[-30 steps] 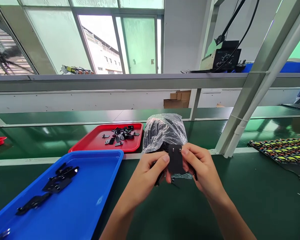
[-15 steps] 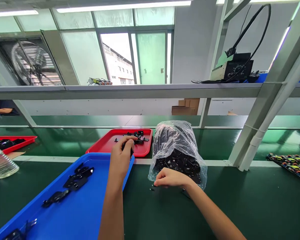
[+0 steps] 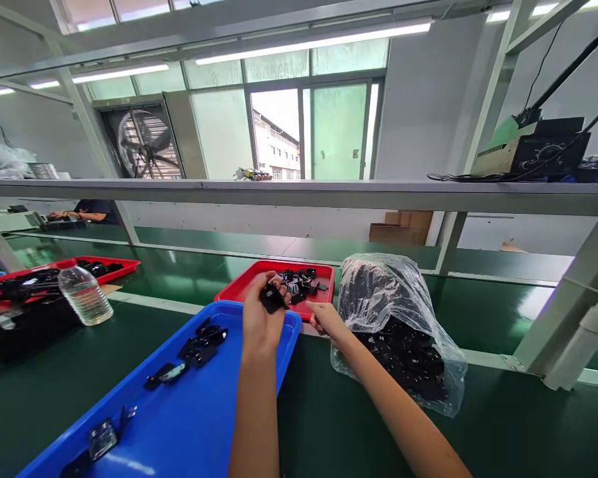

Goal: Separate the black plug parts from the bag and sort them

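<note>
My left hand (image 3: 264, 305) is closed around a small black plastic part (image 3: 272, 298), held above the near edge of the red tray (image 3: 239, 284). Just to its right, my right hand (image 3: 326, 317) has its fingers curled together; whatever they pinch is hidden or too small to name. Black parts (image 3: 299, 282) lie heaped in that red tray behind both hands. Under my left forearm stretches a blue tray (image 3: 194, 411), with several black assemblies (image 3: 202, 345) lying along its left side. A clear plastic bag (image 3: 386, 285) of small black pieces (image 3: 408, 358) lies open beside my right forearm.
A water bottle (image 3: 86, 293) leans near another red tray (image 3: 124, 267) of black parts at left. A metal post (image 3: 573, 318) rises at right, and a shelf (image 3: 299, 192) crosses above the green bench. Far left, a person's arm (image 3: 92, 216) shows behind the shelf.
My right hand has moved from in front of the bag up and left, close to my left hand. My left hand has turned, showing the black part. The view has swung left.
</note>
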A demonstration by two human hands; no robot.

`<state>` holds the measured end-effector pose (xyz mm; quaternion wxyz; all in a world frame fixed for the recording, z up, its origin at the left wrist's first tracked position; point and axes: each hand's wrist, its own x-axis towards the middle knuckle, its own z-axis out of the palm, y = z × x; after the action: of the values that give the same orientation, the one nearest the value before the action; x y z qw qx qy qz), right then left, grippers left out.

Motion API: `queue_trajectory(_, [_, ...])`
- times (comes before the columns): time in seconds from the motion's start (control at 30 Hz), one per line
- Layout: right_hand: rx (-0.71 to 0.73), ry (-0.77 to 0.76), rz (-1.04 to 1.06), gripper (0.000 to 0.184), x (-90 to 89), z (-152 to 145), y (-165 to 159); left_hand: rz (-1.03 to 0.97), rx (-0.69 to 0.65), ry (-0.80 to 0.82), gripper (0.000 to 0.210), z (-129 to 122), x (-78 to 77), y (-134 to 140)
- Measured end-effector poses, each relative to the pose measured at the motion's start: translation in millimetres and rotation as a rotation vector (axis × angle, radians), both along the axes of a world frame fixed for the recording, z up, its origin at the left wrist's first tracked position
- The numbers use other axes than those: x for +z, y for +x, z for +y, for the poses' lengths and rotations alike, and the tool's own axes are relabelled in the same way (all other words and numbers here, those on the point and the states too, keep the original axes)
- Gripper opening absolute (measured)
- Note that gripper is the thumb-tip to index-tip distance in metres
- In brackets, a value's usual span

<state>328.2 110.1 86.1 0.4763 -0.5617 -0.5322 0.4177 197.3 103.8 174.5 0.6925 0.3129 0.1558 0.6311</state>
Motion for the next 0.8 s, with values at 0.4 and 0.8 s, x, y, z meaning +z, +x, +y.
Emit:
queue_trajectory(0.4, [-0.319, 0.392, -0.263, 0.03, 42.5, -148, 38, 0.154, -0.452, 0.042, 0.018, -76, -10.9, 83])
queue_trajectory(0.8, [-0.715, 0.894, -1.092, 0.025, 38.1, -173, 58, 0.291, -0.581, 0.11, 0.03, -103, -17.1, 100])
